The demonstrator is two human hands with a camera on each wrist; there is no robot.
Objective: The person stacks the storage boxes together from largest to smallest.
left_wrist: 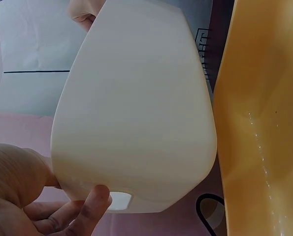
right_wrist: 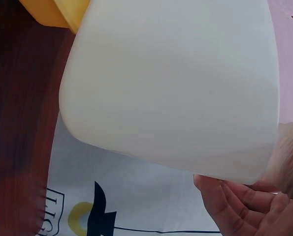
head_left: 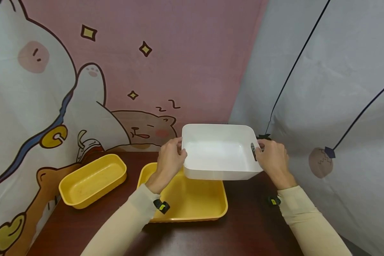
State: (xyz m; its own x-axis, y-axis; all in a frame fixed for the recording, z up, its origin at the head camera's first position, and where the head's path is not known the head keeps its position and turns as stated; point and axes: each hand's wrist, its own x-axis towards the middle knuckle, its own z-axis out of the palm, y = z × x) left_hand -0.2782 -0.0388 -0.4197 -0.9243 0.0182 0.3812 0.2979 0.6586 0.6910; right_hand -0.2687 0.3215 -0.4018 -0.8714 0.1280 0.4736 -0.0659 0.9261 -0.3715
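Note:
A white rectangular plastic bin (head_left: 219, 151) is held up in the air, its open top tilted toward me. My left hand (head_left: 171, 160) grips its left end, thumb on the inner side of the rim. At the opposite end my right hand (head_left: 273, 160) grips the wall by an oval handle slot. In the left wrist view, fingers (left_wrist: 89, 211) lie by the slot in the bin's near end. Below the white bin stands a larger yellow tray (head_left: 192, 204), partly hidden by it and by my left forearm. The white bin has nothing visible inside.
A smaller yellow tray (head_left: 92, 179) stands at the left of the dark reddish-brown table (head_left: 243, 231). Behind the table hangs a pink and white cartoon-printed cloth (head_left: 195, 64). A pale grey cloth (head_left: 348, 106) with dark lines borders the right side.

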